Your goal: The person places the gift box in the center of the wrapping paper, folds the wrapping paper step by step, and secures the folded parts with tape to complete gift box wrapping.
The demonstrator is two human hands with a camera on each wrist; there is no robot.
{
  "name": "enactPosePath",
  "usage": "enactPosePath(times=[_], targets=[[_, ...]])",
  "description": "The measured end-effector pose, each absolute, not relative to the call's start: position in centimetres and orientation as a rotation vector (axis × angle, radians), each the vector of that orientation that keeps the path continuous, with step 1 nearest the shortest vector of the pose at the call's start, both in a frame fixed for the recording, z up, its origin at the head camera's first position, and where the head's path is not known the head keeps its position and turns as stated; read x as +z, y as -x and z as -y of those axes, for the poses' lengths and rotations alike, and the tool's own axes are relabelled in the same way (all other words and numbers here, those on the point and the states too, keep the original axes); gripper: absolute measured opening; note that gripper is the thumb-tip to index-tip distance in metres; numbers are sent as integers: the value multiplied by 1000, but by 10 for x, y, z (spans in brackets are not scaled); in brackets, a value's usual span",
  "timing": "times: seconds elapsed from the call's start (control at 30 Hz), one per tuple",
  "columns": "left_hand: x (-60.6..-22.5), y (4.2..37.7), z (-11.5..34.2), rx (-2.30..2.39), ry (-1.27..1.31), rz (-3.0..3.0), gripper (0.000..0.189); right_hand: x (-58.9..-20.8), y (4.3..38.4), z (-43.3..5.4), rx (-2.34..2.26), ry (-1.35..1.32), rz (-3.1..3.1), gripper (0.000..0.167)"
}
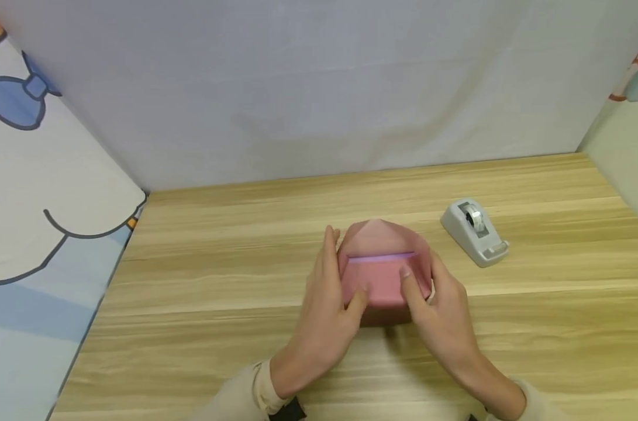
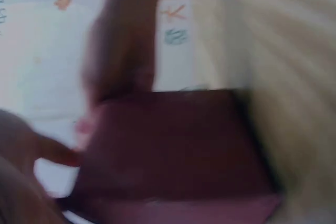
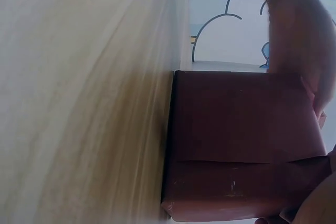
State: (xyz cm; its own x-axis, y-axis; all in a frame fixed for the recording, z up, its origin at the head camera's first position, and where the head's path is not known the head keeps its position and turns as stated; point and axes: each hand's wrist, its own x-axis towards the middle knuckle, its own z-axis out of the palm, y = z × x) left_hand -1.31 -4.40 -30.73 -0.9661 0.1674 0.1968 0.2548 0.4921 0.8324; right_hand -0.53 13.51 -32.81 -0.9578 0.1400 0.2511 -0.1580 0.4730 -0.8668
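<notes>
A pink paper-wrapped box (image 1: 382,283) stands on the table between both hands, its end paper folded into flaps. A thin purple strip (image 1: 382,257) shows along the upper edge of the front flap. My left hand (image 1: 326,310) holds the left side, fingers stretched along it and thumb on the flap. On the opposite side my right hand (image 1: 445,316) grips the box, its thumb pressing the flap and its other fingers mostly hidden behind the paper. The right wrist view shows a crease across the side of the wrapped box (image 3: 241,119); the left wrist view is blurred.
A grey tape dispenser (image 1: 475,231) with a roll of clear tape sits to the right of the box. Behind the wood-grain table (image 1: 219,251) hangs a pale cloth (image 1: 319,88). A cartoon-printed sheet (image 1: 50,175) borders the left side.
</notes>
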Motion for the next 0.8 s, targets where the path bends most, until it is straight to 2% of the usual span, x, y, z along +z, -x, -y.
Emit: enactPosePath(times=[0.1, 0.33, 0.67, 0.8], targets=[[-290, 7, 55, -1212, 467, 2834, 94, -329, 7, -133, 1465, 6, 2421, 35], [-267, -14, 69, -819, 652, 3052, 94, -328, 8, -131, 1440, 67, 2445, 32], [-269, -28, 68, -491, 856, 3014, 86, -330, 8, -131, 1438, 48, 2450, 40], [-270, -29, 67, -422, 901, 3039, 82, -330, 8, -131, 1434, 38, 2442, 38]])
